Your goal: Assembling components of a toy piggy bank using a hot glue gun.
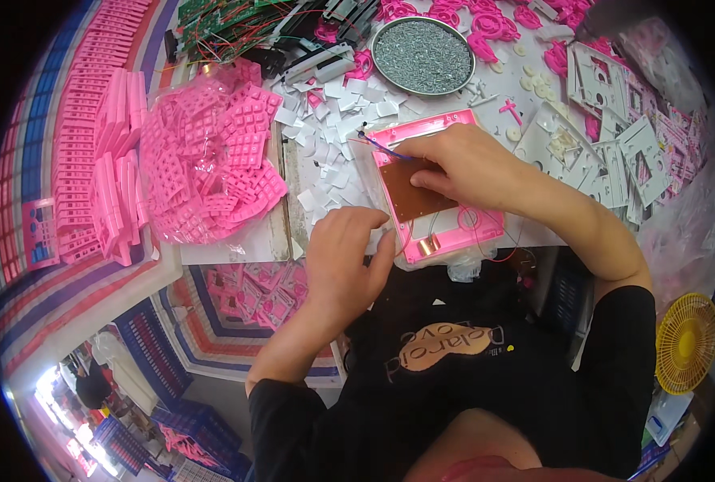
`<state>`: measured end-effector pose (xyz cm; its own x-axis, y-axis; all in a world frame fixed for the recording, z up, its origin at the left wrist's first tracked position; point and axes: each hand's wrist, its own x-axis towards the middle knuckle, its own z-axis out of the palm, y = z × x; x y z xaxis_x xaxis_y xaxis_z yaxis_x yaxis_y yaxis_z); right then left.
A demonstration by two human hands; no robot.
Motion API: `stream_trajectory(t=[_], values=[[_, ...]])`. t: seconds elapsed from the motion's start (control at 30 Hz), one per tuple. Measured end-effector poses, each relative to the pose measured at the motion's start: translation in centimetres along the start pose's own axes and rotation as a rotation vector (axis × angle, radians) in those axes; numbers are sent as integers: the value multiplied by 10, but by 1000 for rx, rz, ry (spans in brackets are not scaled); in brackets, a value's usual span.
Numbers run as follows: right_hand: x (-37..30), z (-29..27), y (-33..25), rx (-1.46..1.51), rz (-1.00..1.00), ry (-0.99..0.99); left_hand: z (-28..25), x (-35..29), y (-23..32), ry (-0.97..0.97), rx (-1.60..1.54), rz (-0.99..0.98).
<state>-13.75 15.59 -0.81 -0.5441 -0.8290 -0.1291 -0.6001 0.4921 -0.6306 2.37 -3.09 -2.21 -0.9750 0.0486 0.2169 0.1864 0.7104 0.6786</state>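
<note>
A pink plastic casing [447, 241] lies in front of me with a brown circuit board [410, 197] in it. My right hand [462, 165] reaches over the casing from the right, its fingers closed at the board's upper part, thumb lying over the brown face. A blue wire [386, 149] runs out to the left from beside its index finger. My left hand [345, 253] is at the casing's left edge, thumb and index finger apart, fingertips at the rim. In the casing's near part are a gold-coloured cylinder [428, 245] and thin red wires [474, 245].
A round dish of screws [423, 56] stands beyond the casing. White paper pieces [333, 173] and a bag of pink keypads [213, 153] lie left. White plastic plates [562, 153] are at right, green circuit boards [221, 32] far left. A yellow basket [687, 344] sits lower right.
</note>
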Motion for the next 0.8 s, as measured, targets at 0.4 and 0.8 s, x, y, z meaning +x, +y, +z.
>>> stream_trajectory(t=[0.4, 0.8], values=[[-35, 19, -1, -328, -436, 455, 15, 9, 4, -220, 340, 221], [-55, 28, -15, -460, -283, 118, 11, 12, 3, -248, 371, 260]])
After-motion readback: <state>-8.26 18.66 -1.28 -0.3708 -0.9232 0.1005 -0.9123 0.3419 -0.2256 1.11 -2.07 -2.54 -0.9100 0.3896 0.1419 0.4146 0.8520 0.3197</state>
